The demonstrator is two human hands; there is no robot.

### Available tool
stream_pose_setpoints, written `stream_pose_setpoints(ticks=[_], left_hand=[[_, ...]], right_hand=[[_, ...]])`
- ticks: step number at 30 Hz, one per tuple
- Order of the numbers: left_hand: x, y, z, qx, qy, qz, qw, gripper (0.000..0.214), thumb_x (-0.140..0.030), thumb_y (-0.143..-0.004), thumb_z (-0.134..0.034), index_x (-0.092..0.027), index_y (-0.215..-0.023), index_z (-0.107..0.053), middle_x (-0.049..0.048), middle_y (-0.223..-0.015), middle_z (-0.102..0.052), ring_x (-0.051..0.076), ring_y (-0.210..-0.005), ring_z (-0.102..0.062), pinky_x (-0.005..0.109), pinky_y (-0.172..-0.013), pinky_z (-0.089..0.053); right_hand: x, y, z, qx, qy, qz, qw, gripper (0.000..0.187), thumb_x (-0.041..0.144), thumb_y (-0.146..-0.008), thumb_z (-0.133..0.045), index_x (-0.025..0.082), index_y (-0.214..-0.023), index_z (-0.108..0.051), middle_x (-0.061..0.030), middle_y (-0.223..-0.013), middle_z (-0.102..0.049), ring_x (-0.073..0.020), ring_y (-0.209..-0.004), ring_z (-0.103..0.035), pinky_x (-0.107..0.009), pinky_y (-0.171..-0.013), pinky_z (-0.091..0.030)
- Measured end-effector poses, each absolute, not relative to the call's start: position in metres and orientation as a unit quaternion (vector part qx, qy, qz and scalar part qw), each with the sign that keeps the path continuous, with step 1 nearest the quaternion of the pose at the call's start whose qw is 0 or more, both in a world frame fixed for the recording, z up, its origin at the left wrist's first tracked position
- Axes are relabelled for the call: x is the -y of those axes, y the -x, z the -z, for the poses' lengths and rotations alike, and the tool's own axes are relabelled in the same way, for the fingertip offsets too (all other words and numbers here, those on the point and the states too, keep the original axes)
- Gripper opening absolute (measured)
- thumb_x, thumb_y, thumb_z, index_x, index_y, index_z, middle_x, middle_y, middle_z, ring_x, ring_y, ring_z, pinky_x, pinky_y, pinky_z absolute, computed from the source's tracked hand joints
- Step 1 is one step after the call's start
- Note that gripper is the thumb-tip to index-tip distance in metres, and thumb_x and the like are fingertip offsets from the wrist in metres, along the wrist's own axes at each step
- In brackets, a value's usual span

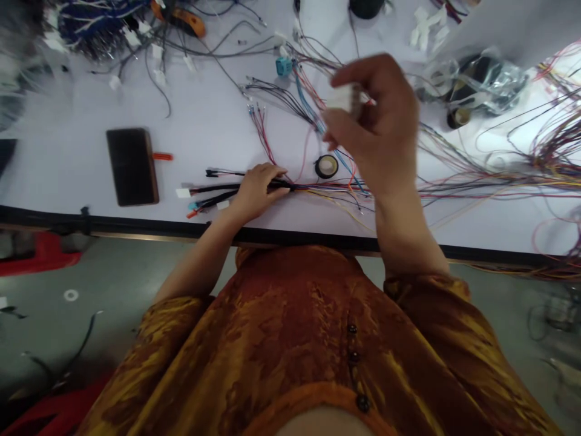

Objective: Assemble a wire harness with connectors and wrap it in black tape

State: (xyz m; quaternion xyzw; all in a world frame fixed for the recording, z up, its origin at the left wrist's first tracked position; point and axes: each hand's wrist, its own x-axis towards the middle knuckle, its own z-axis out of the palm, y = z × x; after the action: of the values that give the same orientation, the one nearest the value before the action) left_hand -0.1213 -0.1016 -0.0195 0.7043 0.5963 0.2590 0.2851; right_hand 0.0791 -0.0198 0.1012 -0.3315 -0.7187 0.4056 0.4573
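**A:** Bench state?

**B:** White workbench was covered in loose coloured wires. A wire harness lay near its front edge, right in front of the person.

**A:** Hands?

**B:** Left hand was on the harness, fingers pressed together and curled over the black-sleeved trunk. Right hand was raised over the bench, fingers and thumb pinching a white connector.

**A:** Anything close by?

**B:** Black tape roll sat just past the harness, between the hands. Blue connector was further back.
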Motion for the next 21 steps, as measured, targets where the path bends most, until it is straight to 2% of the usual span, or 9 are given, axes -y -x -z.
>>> stream_pose_setpoints(ticks=[2, 4, 6, 7, 10, 13, 16, 19, 21], left_hand=[[0.095, 0.116, 0.026, -0.586, -0.655, -0.344, 0.331, 0.035, -0.037, -0.083, -0.072, -0.019, -0.112, -0.066, 0.0072, -0.106, -0.071, 0.023, -0.1, -0.065, 0.04, -0.095, -0.052], [0.087, 0.113, 0.036, -0.581, -0.578, -0.441, 0.366, 0.02, -0.037, -0.087, -0.066, -0.019, -0.095, -0.067, 0.0038, -0.09, -0.07, 0.017, -0.085, -0.065, 0.032, -0.083, -0.054], [0.08, 0.115, 0.044, -0.58, -0.492, -0.523, 0.386, 0.023, -0.037, -0.093, -0.057, -0.019, -0.078, -0.063, 0.0019, -0.077, -0.065, 0.013, -0.074, -0.062, 0.027, -0.074, -0.052], [0.078, 0.117, 0.045, -0.574, -0.454, -0.551, 0.402, 0.025, -0.036, -0.093, -0.056, -0.019, -0.076, -0.062, 0.0018, -0.077, -0.064, 0.012, -0.073, -0.061, 0.026, -0.072, -0.052], [0.077, 0.125, 0.04, -0.514, -0.371, -0.575, 0.518, 0.014, -0.031, -0.09, -0.06, -0.021, -0.093, -0.069, 0.0034, -0.097, -0.07, 0.013, -0.086, -0.066, 0.026, -0.077, -0.054], [0.077, 0.134, 0.029, -0.478, -0.312, -0.561, 0.599, 0.023, -0.031, -0.091, -0.06, -0.024, -0.111, -0.068, 0.0061, -0.114, -0.071, 0.018, -0.098, -0.07, 0.03, -0.078, -0.056], [0.074, 0.143, 0.025, -0.5, -0.269, -0.584, 0.581, 0.027, -0.041, -0.097, -0.055, -0.024, -0.116, -0.064, 0.0069, -0.11, -0.071, 0.018, -0.091, -0.071, 0.029, -0.071, -0.055], [0.068, 0.155, 0.028, -0.507, -0.244, -0.609, 0.559, 0.03, -0.049, -0.098, -0.054, -0.023, -0.106, -0.066, 0.0045, -0.097, -0.069, 0.012, -0.074, -0.066, 0.023, -0.063, -0.05], [0.063, 0.167, 0.029, -0.569, -0.285, -0.59, 0.497, 0.032, -0.05, -0.097, -0.053, -0.022, -0.095, -0.067, 0.0036, -0.086, -0.068, 0.01, -0.063, -0.059, 0.023, -0.058, -0.046]], right_hand=[[0.007, -0.036, -0.097, 0.753, 0.271, -0.404, 0.444, 0.027, 0.01, -0.083, -0.064, 0.02, -0.107, -0.057, 0.0017, -0.1, -0.062, -0.008, -0.073, -0.058, -0.02, -0.055, -0.05], [-0.005, 0.0, -0.087, 0.8, 0.21, -0.413, 0.381, 0.04, 0.007, -0.079, -0.069, 0.019, -0.114, -0.054, 0.0004, -0.116, -0.064, -0.0076, -0.091, -0.059, -0.016, -0.064, -0.052], [-0.014, 0.02, -0.07, 0.816, 0.189, -0.431, 0.335, 0.054, 0.008, -0.077, -0.073, 0.019, -0.124, -0.049, -0.001, -0.13, -0.062, -0.0083, -0.106, -0.058, -0.013, -0.07, -0.053], [-0.017, 0.023, -0.06, 0.815, 0.199, -0.438, 0.324, 0.056, 0.009, -0.078, -0.074, 0.02, -0.126, -0.048, -0.0014, -0.133, -0.061, -0.0085, -0.109, -0.058, -0.013, -0.071, -0.053], [-0.02, 0.01, -0.025, 0.79, 0.276, -0.447, 0.315, 0.042, 0.014, -0.082, -0.07, 0.02, -0.12, -0.053, -0.0026, -0.122, -0.064, -0.0088, -0.097, -0.062, -0.016, -0.071, -0.053], [-0.01, -0.019, -0.001, 0.75, 0.339, -0.452, 0.344, 0.027, 0.027, -0.091, -0.064, 0.019, -0.116, -0.057, -0.0052, -0.116, -0.065, -0.0127, -0.098, -0.065, -0.024, -0.078, -0.056], [0.012, -0.045, 0.006, 0.716, 0.369, -0.442, 0.394, 0.034, 0.047, -0.095, -0.061, 0.021, -0.116, -0.06, -0.0064, -0.117, -0.066, -0.0154, -0.101, -0.065, -0.029, -0.083, -0.057], [0.036, -0.065, 0.009, 0.662, 0.378, -0.518, 0.389, 0.044, 0.059, -0.1, -0.046, 0.02, -0.104, -0.065, -0.0043, -0.094, -0.071, -0.0134, -0.083, -0.067, -0.028, -0.074, -0.056], [0.049, -0.075, 0.014, 0.601, 0.387, -0.582, 0.388, 0.053, 0.062, -0.103, -0.034, 0.02, -0.1, -0.065, -0.0021, -0.08, -0.069, -0.0116, -0.069, -0.066, -0.027, -0.067, -0.055]])
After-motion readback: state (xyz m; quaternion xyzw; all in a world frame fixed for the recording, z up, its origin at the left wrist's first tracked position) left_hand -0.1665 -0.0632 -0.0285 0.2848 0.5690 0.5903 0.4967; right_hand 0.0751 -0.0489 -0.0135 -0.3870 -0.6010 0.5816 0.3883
